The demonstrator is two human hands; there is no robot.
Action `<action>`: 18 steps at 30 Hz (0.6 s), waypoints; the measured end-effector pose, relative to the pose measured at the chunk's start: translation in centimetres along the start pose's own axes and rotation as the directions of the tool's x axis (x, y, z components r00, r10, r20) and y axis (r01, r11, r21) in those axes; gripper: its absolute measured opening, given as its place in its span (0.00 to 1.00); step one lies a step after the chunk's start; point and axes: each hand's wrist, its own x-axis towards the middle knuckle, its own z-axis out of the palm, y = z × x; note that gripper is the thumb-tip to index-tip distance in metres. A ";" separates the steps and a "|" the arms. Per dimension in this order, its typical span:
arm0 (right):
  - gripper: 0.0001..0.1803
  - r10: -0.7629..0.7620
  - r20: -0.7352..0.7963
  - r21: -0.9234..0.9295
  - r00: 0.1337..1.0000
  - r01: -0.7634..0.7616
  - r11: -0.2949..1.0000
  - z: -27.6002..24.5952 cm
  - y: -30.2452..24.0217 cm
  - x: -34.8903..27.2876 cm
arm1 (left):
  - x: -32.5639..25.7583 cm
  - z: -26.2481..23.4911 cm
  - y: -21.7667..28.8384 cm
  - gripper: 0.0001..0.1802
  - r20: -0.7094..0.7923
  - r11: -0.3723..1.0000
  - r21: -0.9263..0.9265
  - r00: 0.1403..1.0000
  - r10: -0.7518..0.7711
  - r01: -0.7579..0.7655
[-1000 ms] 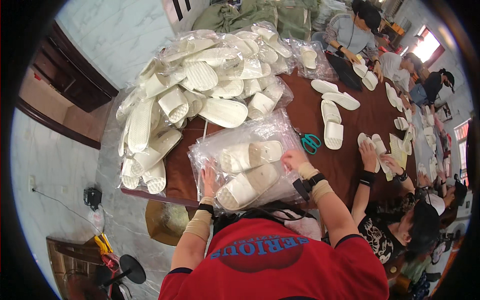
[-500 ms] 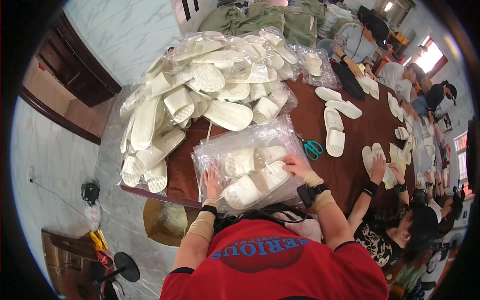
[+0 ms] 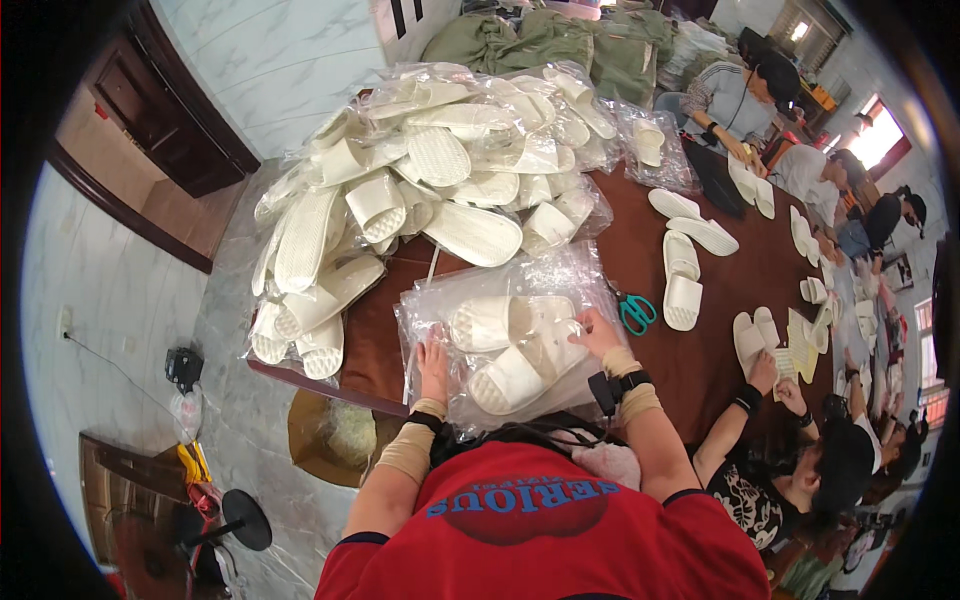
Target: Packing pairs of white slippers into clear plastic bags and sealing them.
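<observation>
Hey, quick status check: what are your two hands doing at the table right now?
Left hand and right hand flat on clear bag of white slippers, holding nothing. Teal scissors right of it, bagged slipper pile behind.

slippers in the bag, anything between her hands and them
Only the clear plastic bag. Both hands lie flat on it: the left hand at its left edge, the right hand on its right side. The white slippers sit inside, under the film. Nothing else shows between them.
</observation>
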 end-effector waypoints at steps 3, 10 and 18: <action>0.30 0.020 -0.003 0.077 1.000 -0.020 0.997 0.3 0.7 0.9 | 0.4 -0.5 0.4 0.33 0.048 1.000 0.010 0.998 -0.027 0.026; 0.33 -0.040 0.122 0.332 0.992 -0.002 0.943 -0.2 -0.3 0.4 | 0.8 -1.9 1.5 0.38 0.094 0.996 0.058 0.993 -0.074 0.069; 0.27 0.088 0.157 0.225 0.984 -0.122 0.967 0.3 2.5 -0.1 | 2.4 -6.0 1.5 0.30 0.135 0.910 -0.359 0.976 -0.169 0.207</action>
